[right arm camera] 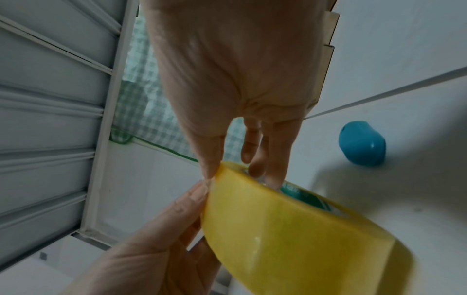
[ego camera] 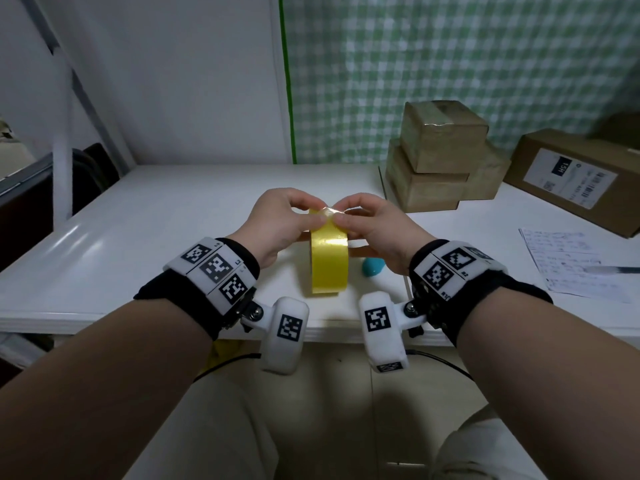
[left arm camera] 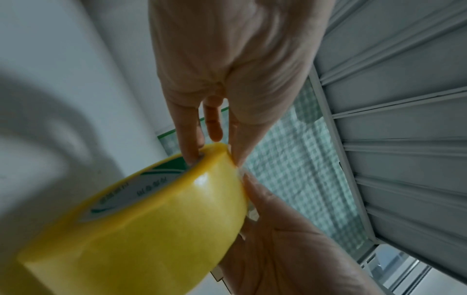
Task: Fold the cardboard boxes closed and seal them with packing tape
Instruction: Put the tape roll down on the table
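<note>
Tape roll (ego camera: 329, 261) stands on edge on the bench (ego camera: 145, 216) directly btwn both hands, hole axis running L–R, left hand (ego camera: 282, 223) and right hand (ego camera: 372, 226) equally near, each pinching its top rim w/ thumb and fingers, prob. hunting the tape end.

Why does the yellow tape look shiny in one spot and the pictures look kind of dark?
Head view: dim room, a bright glint where both thumbs meet on the tape roll. Left wrist view: a white shine on the roll's side, blurry grey shadow at left. Right wrist view: a soft shadow on the table below the blue object.
</note>
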`<state>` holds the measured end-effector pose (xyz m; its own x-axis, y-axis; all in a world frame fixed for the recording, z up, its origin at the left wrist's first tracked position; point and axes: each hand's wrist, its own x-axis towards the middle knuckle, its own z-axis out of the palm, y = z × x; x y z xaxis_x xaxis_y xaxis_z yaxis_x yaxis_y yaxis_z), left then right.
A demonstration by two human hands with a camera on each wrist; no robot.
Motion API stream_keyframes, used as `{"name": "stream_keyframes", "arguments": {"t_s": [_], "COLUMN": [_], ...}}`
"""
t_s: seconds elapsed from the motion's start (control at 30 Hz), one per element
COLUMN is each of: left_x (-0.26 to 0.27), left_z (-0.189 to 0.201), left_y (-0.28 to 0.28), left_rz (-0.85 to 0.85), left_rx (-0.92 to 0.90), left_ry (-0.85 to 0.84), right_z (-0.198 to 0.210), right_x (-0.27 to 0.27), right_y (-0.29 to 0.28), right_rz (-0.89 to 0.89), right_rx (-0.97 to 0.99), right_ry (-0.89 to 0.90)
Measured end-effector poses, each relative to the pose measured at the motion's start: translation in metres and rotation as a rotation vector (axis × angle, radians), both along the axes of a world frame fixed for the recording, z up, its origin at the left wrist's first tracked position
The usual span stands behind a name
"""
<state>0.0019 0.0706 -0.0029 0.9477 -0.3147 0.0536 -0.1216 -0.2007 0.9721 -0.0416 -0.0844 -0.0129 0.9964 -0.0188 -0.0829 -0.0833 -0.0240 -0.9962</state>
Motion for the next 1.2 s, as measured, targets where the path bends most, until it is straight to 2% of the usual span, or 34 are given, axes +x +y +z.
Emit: {"name": "stream_keyframes", "arguments": {"t_s": [0.37,0.47,0.53,0.6,0.67,0.77,0.87,0.97,1.1,1.2], "left_x": [-0.006,-0.006,-0.007,-0.007,-0.004,0.0,0.006,0.012,0.019,0.025], "left_z": [-0.001,-0.003,-0.002,-0.002,-0.004,-0.006,-0.009,-0.013,-0.025,-0.034], "left_y": [0.002,0.0,0.002,0.004,0.002,-0.011,-0.024,-0.029,-0.04,-0.053], "left_rz": [0.047,0.089,0.013,-0.054,-0.04,0.046,0.07,-0.034,-0.195,-0.231], "left_rx": [0.005,0.026,0.042,0.054,0.032,0.053,0.274,0.607,0.87,1.008], "left_ry": [-0.059,0.094,0.276,0.338,0.307,0.122,-0.147,-0.314,-0.38,-0.366], "right_z": [0.003,0.002,0.001,-0.001,-0.005,-0.01,-0.019,-0.031,-0.042,-0.045], "right_x": [0.004,0.005,0.007,0.007,0.005,0.002,0.0,-0.002,0.005,0.01], "right_y": [0.004,0.008,0.009,0.008,0.004,-0.006,-0.022,-0.034,-0.038,-0.04], "right_rz": [-0.047,-0.095,-0.124,-0.147,-0.157,-0.216,-0.215,-0.143,-0.074,-0.049], "right_rx": [0.042,0.03,0.02,0.022,0.023,-0.049,-0.347,-0.549,-0.722,-0.826], "right_ry": [0.042,0.022,-0.002,-0.015,0.0,0.074,0.127,0.191,0.235,0.235]}}
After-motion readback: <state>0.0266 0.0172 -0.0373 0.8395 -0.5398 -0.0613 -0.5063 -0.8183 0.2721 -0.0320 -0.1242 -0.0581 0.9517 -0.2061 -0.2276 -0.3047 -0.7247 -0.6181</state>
